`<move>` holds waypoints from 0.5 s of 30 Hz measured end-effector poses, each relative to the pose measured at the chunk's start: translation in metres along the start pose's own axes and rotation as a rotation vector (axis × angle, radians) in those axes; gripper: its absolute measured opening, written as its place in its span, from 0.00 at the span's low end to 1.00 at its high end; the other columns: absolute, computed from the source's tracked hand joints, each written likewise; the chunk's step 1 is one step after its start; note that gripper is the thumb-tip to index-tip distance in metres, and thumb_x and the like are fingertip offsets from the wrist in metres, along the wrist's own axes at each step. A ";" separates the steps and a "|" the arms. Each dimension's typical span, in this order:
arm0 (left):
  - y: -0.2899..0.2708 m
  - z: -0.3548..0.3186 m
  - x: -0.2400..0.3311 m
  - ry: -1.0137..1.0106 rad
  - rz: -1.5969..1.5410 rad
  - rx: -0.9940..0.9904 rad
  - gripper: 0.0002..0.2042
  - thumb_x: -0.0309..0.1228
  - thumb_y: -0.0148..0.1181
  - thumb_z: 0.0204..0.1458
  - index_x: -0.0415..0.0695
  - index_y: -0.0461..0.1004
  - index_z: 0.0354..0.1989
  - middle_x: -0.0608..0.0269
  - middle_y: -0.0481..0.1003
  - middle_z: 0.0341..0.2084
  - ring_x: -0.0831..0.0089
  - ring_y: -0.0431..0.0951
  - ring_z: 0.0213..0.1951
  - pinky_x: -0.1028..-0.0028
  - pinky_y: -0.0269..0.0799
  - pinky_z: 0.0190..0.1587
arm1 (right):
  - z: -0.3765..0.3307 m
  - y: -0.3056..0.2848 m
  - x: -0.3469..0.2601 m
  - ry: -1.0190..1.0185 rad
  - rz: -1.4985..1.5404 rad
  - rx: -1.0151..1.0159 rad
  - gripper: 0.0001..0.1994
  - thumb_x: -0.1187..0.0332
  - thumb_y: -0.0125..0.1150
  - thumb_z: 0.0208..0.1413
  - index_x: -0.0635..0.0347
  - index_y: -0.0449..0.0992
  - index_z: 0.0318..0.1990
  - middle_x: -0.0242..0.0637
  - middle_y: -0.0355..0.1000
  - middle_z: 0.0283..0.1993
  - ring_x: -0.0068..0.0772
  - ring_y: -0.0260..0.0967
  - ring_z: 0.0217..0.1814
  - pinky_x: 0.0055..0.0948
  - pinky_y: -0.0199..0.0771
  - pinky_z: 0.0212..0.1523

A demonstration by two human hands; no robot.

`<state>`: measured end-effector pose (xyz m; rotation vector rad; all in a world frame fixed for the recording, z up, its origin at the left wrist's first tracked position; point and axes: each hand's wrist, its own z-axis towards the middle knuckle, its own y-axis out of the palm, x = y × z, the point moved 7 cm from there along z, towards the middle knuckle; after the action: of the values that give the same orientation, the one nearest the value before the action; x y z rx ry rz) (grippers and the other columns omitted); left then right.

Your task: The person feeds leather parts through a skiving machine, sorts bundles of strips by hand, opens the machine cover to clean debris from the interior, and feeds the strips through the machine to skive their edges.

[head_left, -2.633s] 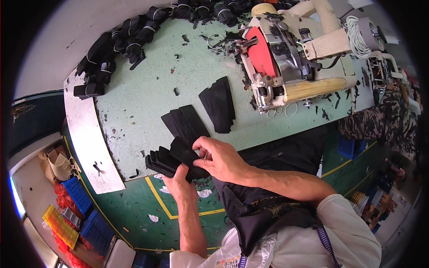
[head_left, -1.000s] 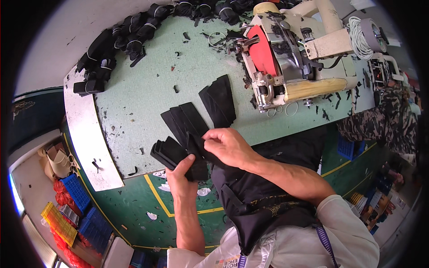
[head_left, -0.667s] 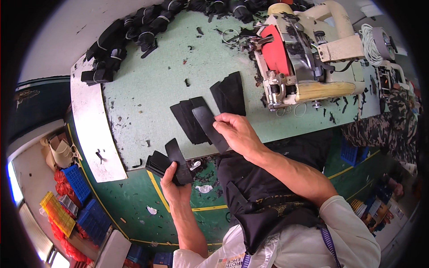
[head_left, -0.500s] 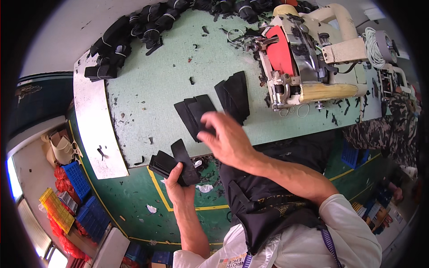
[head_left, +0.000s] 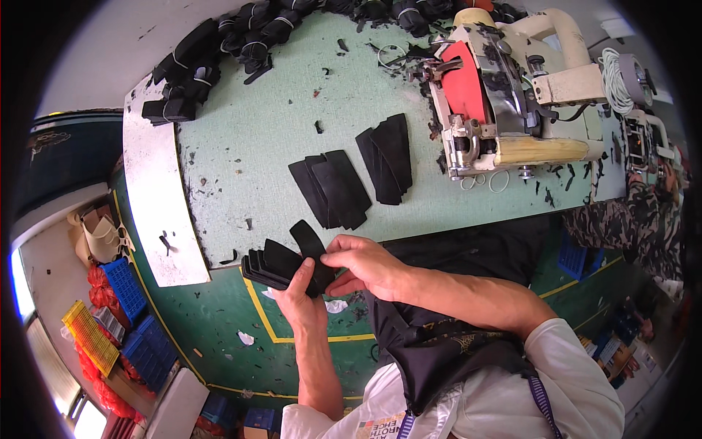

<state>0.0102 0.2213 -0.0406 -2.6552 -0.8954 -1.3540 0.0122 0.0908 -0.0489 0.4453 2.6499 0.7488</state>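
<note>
A fanned stack of black fabric pieces (head_left: 274, 262) is held in my left hand (head_left: 303, 296), its thumb pressed on top, just off the table's near edge. My right hand (head_left: 365, 267) is closed on the right edge of the same stack, thumb and fingers pinching it. One piece sticks up above the others between both hands. On the table beyond lie two more fanned piles, a nearer black fabric pile (head_left: 333, 189) and a farther black fabric pile (head_left: 386, 159); neither hand touches them.
A cream cutting machine (head_left: 504, 110) with a red plate stands on the green table (head_left: 248, 168) at right. Tied black bundles (head_left: 252, 51) line the far side. Scraps dot the tabletop. Blue crates (head_left: 150, 351) stand at lower left; another person in camouflage (head_left: 621, 227) is at far right.
My right hand has drawn back from above the nearer pile to the stack in my left hand and now grips its edge. The stack is more fanned out.
</note>
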 end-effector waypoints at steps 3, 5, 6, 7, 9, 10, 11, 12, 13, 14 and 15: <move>-0.005 0.000 0.001 0.031 0.053 -0.007 0.13 0.18 0.58 0.47 0.39 0.69 0.42 0.61 0.74 0.33 0.70 0.77 0.35 0.70 0.76 0.40 | -0.001 0.002 0.005 0.051 0.055 -0.008 0.04 0.71 0.56 0.57 0.58 0.69 0.37 0.32 0.67 0.34 0.27 0.72 0.34 0.29 0.77 0.36; -0.001 -0.002 0.003 0.034 0.047 -0.017 0.12 0.17 0.58 0.47 0.39 0.70 0.41 0.62 0.73 0.32 0.70 0.76 0.34 0.69 0.75 0.40 | 0.000 0.001 0.008 0.026 0.025 -0.011 0.04 0.72 0.56 0.55 0.58 0.69 0.37 0.31 0.67 0.34 0.26 0.72 0.36 0.29 0.76 0.39; 0.000 -0.004 0.004 0.042 0.043 0.021 0.12 0.18 0.58 0.47 0.39 0.70 0.41 0.62 0.73 0.31 0.70 0.76 0.33 0.69 0.75 0.39 | 0.003 0.000 0.009 -0.030 0.004 -0.030 0.05 0.75 0.55 0.53 0.59 0.69 0.37 0.31 0.67 0.34 0.24 0.70 0.37 0.27 0.75 0.38; 0.000 -0.005 0.007 0.051 0.039 0.060 0.11 0.18 0.58 0.47 0.39 0.70 0.40 0.63 0.73 0.30 0.71 0.76 0.33 0.68 0.75 0.39 | 0.004 0.000 0.009 -0.086 -0.017 -0.050 0.06 0.78 0.55 0.50 0.61 0.70 0.37 0.30 0.67 0.34 0.22 0.69 0.37 0.25 0.73 0.38; -0.002 0.000 0.013 0.040 -0.014 0.091 0.11 0.18 0.58 0.47 0.39 0.70 0.40 0.63 0.73 0.30 0.70 0.76 0.33 0.68 0.76 0.39 | 0.001 0.001 0.012 -0.155 -0.132 -0.069 0.08 0.80 0.55 0.48 0.62 0.70 0.38 0.30 0.68 0.35 0.21 0.68 0.38 0.24 0.72 0.38; -0.007 0.003 0.015 0.025 -0.068 0.120 0.11 0.18 0.59 0.47 0.39 0.71 0.40 0.64 0.73 0.30 0.70 0.76 0.33 0.68 0.76 0.39 | -0.002 0.002 0.015 -0.225 -0.245 -0.085 0.10 0.81 0.54 0.46 0.63 0.70 0.38 0.30 0.68 0.35 0.20 0.66 0.38 0.23 0.70 0.37; -0.011 0.008 0.014 0.010 -0.107 0.106 0.12 0.18 0.59 0.48 0.38 0.71 0.42 0.61 0.75 0.32 0.69 0.78 0.34 0.67 0.77 0.40 | -0.005 -0.003 0.017 -0.374 -0.381 -0.051 0.14 0.83 0.53 0.43 0.64 0.70 0.40 0.30 0.68 0.35 0.20 0.66 0.38 0.24 0.69 0.36; -0.015 0.013 0.011 0.010 -0.110 0.104 0.12 0.18 0.59 0.48 0.38 0.71 0.42 0.61 0.75 0.32 0.69 0.78 0.34 0.67 0.77 0.40 | -0.014 -0.008 0.022 -0.473 -0.641 -0.015 0.12 0.81 0.54 0.45 0.64 0.70 0.40 0.32 0.69 0.33 0.21 0.67 0.37 0.26 0.70 0.36; -0.018 0.015 0.009 0.000 -0.139 0.109 0.12 0.19 0.59 0.48 0.37 0.71 0.43 0.60 0.76 0.33 0.68 0.79 0.35 0.67 0.77 0.41 | -0.019 -0.011 0.030 -0.463 -0.890 -0.049 0.11 0.80 0.55 0.46 0.64 0.70 0.40 0.34 0.70 0.33 0.21 0.67 0.36 0.26 0.70 0.36; -0.021 0.015 0.008 -0.012 -0.168 0.114 0.13 0.19 0.59 0.48 0.37 0.71 0.43 0.59 0.76 0.34 0.67 0.79 0.35 0.67 0.78 0.41 | -0.020 -0.013 0.039 -0.448 -1.139 -0.083 0.10 0.79 0.56 0.48 0.64 0.71 0.40 0.35 0.70 0.33 0.22 0.68 0.36 0.27 0.70 0.37; -0.022 0.014 0.008 -0.012 -0.168 0.113 0.13 0.19 0.59 0.48 0.37 0.71 0.43 0.59 0.76 0.34 0.67 0.79 0.35 0.67 0.78 0.41 | -0.020 -0.014 0.043 -0.449 -1.138 -0.082 0.10 0.79 0.56 0.48 0.64 0.71 0.40 0.35 0.70 0.33 0.22 0.68 0.36 0.27 0.70 0.37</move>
<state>0.0130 0.2479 -0.0482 -2.5557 -1.1828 -1.2767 -0.0371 0.0873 -0.0517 -0.7832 1.9495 0.3055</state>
